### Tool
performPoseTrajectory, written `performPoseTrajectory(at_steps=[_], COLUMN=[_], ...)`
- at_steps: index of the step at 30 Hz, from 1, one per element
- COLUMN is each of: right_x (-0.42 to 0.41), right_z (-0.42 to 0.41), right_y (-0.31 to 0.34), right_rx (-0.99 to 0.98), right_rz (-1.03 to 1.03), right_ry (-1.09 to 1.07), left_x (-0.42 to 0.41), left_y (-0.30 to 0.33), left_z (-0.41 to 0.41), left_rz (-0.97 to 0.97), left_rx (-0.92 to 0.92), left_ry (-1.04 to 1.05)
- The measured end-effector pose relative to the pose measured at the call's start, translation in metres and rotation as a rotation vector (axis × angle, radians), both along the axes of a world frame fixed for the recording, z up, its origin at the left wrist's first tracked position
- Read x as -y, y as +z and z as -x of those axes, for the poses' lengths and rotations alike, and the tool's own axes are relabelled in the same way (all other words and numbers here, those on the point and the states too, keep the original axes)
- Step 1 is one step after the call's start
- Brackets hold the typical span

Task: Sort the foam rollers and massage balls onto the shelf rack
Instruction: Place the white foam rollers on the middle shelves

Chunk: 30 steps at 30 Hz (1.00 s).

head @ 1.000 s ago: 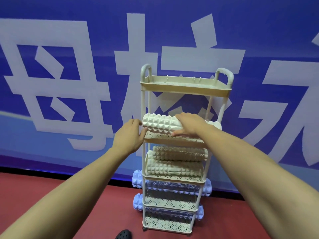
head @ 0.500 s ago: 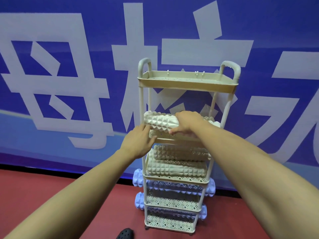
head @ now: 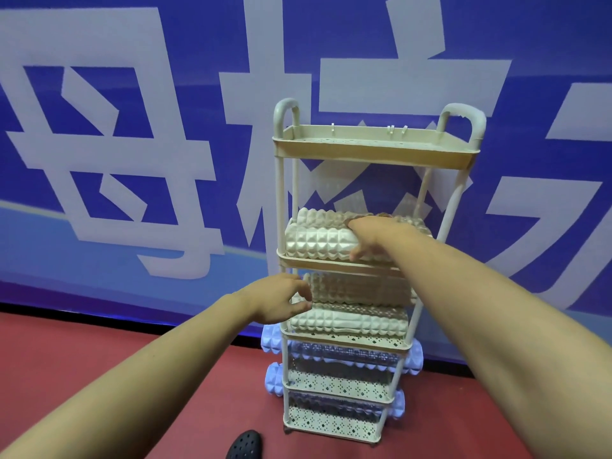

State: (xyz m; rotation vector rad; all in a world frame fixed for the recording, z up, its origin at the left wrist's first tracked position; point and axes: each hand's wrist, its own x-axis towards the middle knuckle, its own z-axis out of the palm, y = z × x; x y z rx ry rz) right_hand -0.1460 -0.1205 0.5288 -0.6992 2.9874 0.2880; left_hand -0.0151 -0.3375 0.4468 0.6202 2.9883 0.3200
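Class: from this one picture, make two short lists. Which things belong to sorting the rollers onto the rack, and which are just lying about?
Part of the job:
- shelf rack
- front cream roller on the second shelf, under the right hand
- cream rollers on the shelf below, beside the left hand
- lilac rollers on the two lowest shelves

Just lying about:
- black perforated shoe on the red floor
- blue banner behind

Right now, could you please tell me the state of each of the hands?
Left hand: open, fingers loosely curled beside the rack, holding nothing.
Right hand: open, resting on top of the cream foam roller on the second shelf.
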Motion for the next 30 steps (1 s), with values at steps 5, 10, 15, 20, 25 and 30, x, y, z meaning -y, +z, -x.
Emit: performPoseTrajectory(at_steps=[5, 10, 15, 20, 25, 30], right_x=[0.0, -0.01, -0.027, -0.051, -0.076, -0.091], right_z=[-0.012, -0.038, -0.078, -0.125, -0.165, -0.212], right_y=[0.002, 0.016, 0.013, -0.027, -0.098, -0.165], right_rx=[-0.059, -0.07, -0.03, 0.262, 0.583, 0.663], right_rz=[-0.008, 0.198, 0.224, 0.227, 0.057, 0.074], right_ry=[0.035, 0.086, 0.106, 0.082, -0.082, -0.169], left_x=[-0.004, -0.011, -0.02, -0.037, -0.054, -0.07], left_y=[-0.003, -0.005, -0.01, -0.021, -0.059, -0.109], left_z=[-0.001, -0.01, -0.024, -0.053, -0.087, -0.125], left_rz=[0.05, 0.104, 0.112, 0.036, -0.002, 0.009], left_rx=[0.249, 0.389, 0.419, 0.439, 0.501, 0.594], left_ry=[0.045, 0.075, 0.108, 0.095, 0.096, 0.128])
